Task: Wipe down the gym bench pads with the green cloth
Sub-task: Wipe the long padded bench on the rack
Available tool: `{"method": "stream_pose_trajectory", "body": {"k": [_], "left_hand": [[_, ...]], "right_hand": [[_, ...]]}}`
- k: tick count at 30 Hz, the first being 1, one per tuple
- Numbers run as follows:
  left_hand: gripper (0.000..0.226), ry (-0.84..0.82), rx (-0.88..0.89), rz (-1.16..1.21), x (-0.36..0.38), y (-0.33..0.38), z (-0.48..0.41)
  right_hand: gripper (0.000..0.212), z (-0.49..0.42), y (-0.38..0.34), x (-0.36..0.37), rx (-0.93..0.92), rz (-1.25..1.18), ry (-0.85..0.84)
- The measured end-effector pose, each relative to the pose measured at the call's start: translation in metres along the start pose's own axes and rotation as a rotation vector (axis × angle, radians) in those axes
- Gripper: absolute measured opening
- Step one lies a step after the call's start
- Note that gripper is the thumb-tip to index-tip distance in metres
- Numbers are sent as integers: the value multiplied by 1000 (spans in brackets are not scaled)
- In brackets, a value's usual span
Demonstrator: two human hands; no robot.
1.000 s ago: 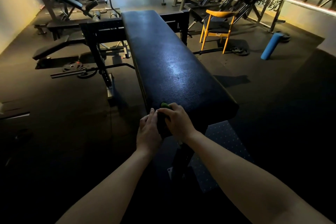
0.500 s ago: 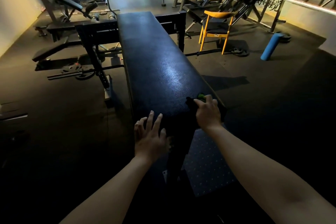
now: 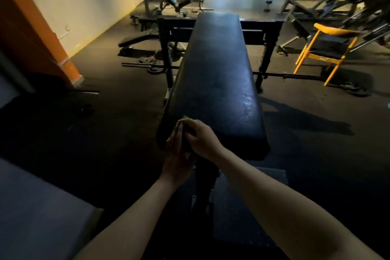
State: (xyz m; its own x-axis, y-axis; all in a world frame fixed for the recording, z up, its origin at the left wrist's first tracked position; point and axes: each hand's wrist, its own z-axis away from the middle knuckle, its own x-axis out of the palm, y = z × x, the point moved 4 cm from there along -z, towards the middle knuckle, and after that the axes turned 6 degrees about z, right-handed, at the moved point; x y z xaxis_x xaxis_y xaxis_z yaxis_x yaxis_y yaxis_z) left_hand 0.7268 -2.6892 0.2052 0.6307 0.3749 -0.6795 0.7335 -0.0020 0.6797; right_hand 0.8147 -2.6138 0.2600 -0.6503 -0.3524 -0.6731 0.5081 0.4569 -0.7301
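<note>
Half a second earlier the green cloth (image 3: 185, 116) was held at the near right corner of the bench pad (image 3: 219, 82). It has since been carried across the end of the pad to the near left corner, where it was also seen a second ago. The right hand (image 3: 200, 139) has been moved with it. The left hand (image 3: 177, 159), which was laid on the near end with its fingers fanned out, has been drawn in against the right hand, and its fingers are now held close together. The view has been swung as well, so the pad is seen running straight away from the camera rather than slanting.

The cloth is pressed onto the pad's top surface at that left corner, under the curled fingers of the right hand. Only a small bright green tip is shown, just past the fingertips on the far side. The rest is covered by the hand or lost in shadow. The left hand's fingers are laid straight along the corner's edge, touching the right hand. Whether the cloth itself is touched by them cannot be told in the dim light.

A yellow chair (image 3: 325, 48) is stood to the right of the bench, and a barbell (image 3: 295, 75) is laid on the floor near it.
</note>
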Motion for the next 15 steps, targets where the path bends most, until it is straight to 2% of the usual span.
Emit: {"method": "stream_pose_trajectory", "body": {"k": [2,4,6,8,10,12,15], "left_hand": [[73,60,-142,2,0,4,11],[43,189,-235,93,-13,11,12],[25,303,-281,119,-24,17,10],[26,329,-283,145,-28,19,8],[29,446,-310,199,-34,12,8],[35,583,-474,290,-42,3,9],[52,561,-682,375,-37,-5,5]], "right_hand": [[43,2,-8,6,-14,-5,-140],[50,5,-6,9,-6,-20,-250],[57,11,-1,8,-23,-98,-285],[55,14,7,4,-39,-100,-205],[48,13,21,-6,-88,148,-32],[43,12,40,-16,-91,357,74],[43,19,63,-14,-72,378,57]]}}
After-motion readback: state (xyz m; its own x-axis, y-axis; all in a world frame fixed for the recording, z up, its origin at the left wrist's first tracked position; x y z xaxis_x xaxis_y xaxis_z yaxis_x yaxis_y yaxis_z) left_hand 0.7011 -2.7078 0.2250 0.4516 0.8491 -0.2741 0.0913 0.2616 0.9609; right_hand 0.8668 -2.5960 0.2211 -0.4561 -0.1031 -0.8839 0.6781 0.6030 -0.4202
